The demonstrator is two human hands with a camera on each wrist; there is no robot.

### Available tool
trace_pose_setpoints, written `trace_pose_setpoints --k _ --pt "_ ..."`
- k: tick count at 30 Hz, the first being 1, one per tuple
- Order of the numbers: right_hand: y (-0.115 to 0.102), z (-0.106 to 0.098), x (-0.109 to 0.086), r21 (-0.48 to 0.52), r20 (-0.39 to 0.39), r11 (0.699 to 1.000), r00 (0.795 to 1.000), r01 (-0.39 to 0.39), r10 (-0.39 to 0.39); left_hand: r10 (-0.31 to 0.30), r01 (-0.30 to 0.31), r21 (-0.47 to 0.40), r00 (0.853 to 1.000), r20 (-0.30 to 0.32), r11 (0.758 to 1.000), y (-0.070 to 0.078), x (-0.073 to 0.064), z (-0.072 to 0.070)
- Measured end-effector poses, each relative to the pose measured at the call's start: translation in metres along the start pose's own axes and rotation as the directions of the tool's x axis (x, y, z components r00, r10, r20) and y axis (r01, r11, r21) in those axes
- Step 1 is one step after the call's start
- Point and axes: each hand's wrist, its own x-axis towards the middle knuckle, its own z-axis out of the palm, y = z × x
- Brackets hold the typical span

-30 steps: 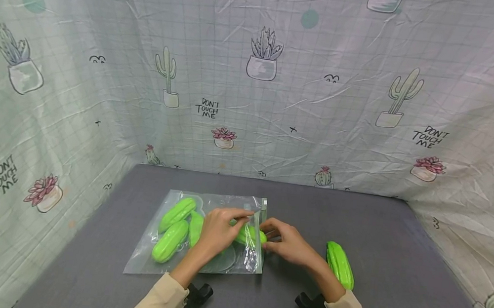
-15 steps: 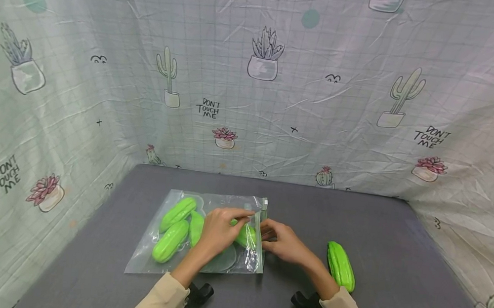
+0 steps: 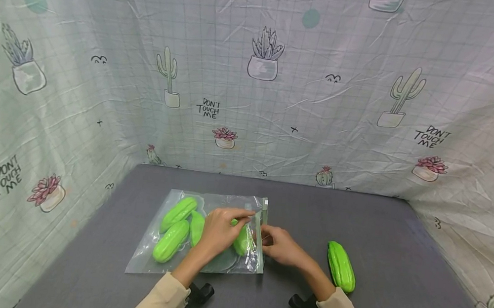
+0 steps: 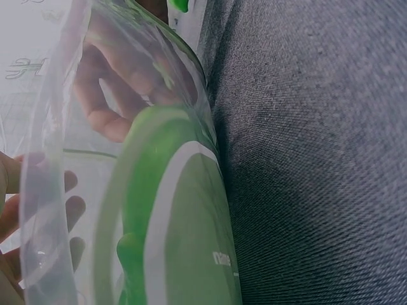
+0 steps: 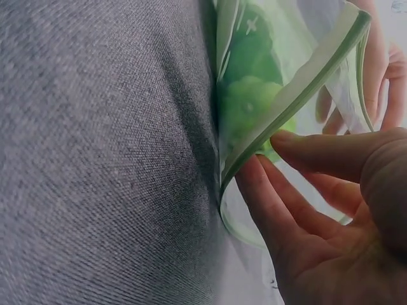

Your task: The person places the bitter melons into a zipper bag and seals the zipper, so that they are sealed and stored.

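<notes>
A clear zip bag (image 3: 147,261) lies flat with its mouth to the right. Inside are several green ribbed gourd-like vegetables (image 3: 170,241). My left hand (image 3: 222,228) pinches the bag's top layer by the mouth, lifting it, and covers part of the contents. Thumb and fingers of my right hand (image 3: 284,247) reach in at the mouth. In the right wrist view they meet at the end of the nearest green vegetable (image 5: 248,105), behind the green zip strip (image 5: 305,95). Through the film, the left wrist view shows this vegetable (image 4: 143,171) and the right fingertips beside its end.
Another green ribbed vegetable (image 3: 341,267) lies on the dark grey table (image 3: 383,226), right of my right forearm. A cactus-print cloth (image 3: 296,104) rises behind the table and along both sides.
The nearest vegetable has gone leftward through the mouth, and its near end has swung toward me inside the bag. My right hand has followed slightly left and toward me; the left stays put.
</notes>
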Motion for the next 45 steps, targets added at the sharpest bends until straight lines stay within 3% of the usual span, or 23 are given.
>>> trace_pose_setpoints --k 6,18,31,45 --pt "0.000 -0.003 -0.004 0.008 0.018 1.000 0.999 0.029 -0.030 -0.006 0.006 -0.001 1.000 0.010 1.000 0.001 0.000 -0.001" --pt "-0.003 -0.026 -0.024 0.097 0.021 0.995 1.000 -0.020 0.018 -0.015 0.015 -0.002 1.000 0.008 1.000 0.001 0.000 -0.002" --pt "-0.001 -0.068 -0.055 0.037 -0.068 0.998 0.997 -0.046 0.048 -0.005 0.006 -0.015 1.000 0.017 1.000 0.002 0.001 -0.002" --pt "0.008 -0.102 -0.084 0.074 -0.102 0.993 0.990 -0.095 0.102 0.007 -0.007 -0.003 1.000 -0.002 1.000 0.001 0.002 -0.003"
